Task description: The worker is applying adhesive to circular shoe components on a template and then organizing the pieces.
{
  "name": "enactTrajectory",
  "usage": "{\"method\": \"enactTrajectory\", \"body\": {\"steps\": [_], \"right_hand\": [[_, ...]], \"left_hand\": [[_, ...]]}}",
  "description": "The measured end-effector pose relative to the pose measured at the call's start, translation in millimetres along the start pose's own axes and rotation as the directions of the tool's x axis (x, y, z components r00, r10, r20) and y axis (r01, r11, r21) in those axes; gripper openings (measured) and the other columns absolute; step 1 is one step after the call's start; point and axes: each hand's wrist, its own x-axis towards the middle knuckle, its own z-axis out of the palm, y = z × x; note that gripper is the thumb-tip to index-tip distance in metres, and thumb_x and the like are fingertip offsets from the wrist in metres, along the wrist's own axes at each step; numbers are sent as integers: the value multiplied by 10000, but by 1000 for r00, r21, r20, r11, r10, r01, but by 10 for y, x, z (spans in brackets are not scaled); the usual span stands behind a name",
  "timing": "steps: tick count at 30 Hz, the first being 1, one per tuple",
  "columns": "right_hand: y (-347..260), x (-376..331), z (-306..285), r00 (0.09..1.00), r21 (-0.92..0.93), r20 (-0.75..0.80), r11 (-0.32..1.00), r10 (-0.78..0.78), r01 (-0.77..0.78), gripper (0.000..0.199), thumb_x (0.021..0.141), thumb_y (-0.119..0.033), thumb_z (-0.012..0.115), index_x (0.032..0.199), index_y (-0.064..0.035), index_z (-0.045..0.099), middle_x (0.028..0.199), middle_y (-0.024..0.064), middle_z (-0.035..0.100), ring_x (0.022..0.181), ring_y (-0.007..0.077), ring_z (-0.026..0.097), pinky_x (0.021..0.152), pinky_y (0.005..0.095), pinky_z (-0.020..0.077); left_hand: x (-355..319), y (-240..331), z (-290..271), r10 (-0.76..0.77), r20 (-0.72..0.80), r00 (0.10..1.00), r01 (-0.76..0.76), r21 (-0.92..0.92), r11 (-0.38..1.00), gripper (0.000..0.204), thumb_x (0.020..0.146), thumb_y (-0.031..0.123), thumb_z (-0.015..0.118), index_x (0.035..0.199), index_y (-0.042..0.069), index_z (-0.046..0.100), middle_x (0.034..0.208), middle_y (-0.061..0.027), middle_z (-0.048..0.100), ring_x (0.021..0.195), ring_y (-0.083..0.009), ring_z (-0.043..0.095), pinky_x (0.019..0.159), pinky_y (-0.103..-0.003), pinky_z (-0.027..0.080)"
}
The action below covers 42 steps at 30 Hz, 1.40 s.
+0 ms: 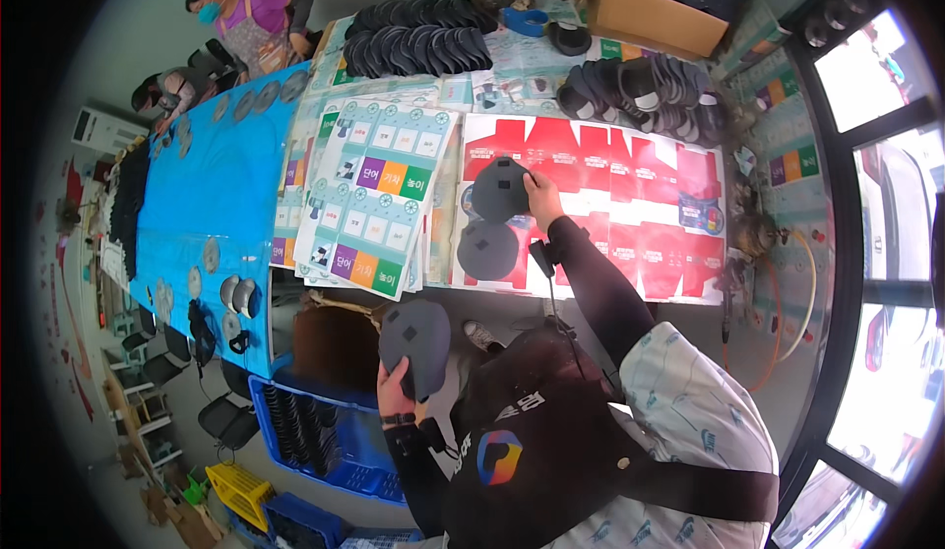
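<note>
I judge batch partway. Left hand (pixel 394 390): fingers clamped on patched grey pad (pixel 415 340), off tabletop (pixel 512 90). Right hand (pixel 542 203): fingers clamped on second pad (pixel 499 195) over red-and-white sheet (pixel 630 210); third pad (pixel 487 252) lies beside. Both held pads not yet released. Overlapping dark rows (pixel 418 47) fill far end; can't tell how many remain.

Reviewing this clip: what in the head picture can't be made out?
Head view:
- Left hand: some fingers, hidden behind the dark grey piece it holds.
- Right hand: the underside of its grey disc faces away from the camera.
- Cardboard box: cut off by the upper edge.
- Black pieces in the blue crate: too small and dark to count.
</note>
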Motion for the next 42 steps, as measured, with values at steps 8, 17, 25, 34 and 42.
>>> {"method": "enactTrajectory", "body": {"steps": [8,17,25,34,42], "right_hand": [[542,809,380,999,-67,51,998,-3,6,303,1029,-262,579,1121,11,670,907,111,676,826,193,624,742,348,503],[534,862,382,990,-172,25,975,-141,144,309,1005,-277,605,1076,15,679,893,180,684,806,259,647,753,382,500],[-446,2,260,951,-463,219,835,-219,299,483,917,-338,727,1227,-2,573,1057,174,691,934,282,711,808,390,555],[-1123,-1106,-166,855,-386,505,856,-116,344,448,852,-279,798,1151,26,662,961,205,702,893,305,709,789,378,542],[-251,-214,-1202,994,-268,70,958,-83,99,250,955,-135,685,1129,40,649,875,136,712,770,197,689,705,327,546]], "left_hand": [[-494,-215,-93,-32,-286,958,17,-55,998,456,953,7,622,1394,69,522,1289,-121,644,1138,-295,652,949,-447,551],[-332,-87,59,-11,-259,966,3,-28,1000,435,953,27,634,1374,58,529,1267,-115,650,1124,-286,654,940,-440,549],[260,206,732,-30,-96,995,36,64,997,420,968,51,647,1372,16,539,1259,-99,655,1109,-227,653,912,-379,554],[1005,140,1794,-76,172,982,7,371,929,411,955,107,705,1334,-8,594,1227,-72,678,1087,-147,635,932,-303,519],[909,48,1712,-70,132,989,35,253,967,401,962,68,680,1342,-5,575,1237,-89,673,1096,-197,656,942,-343,543]]}}
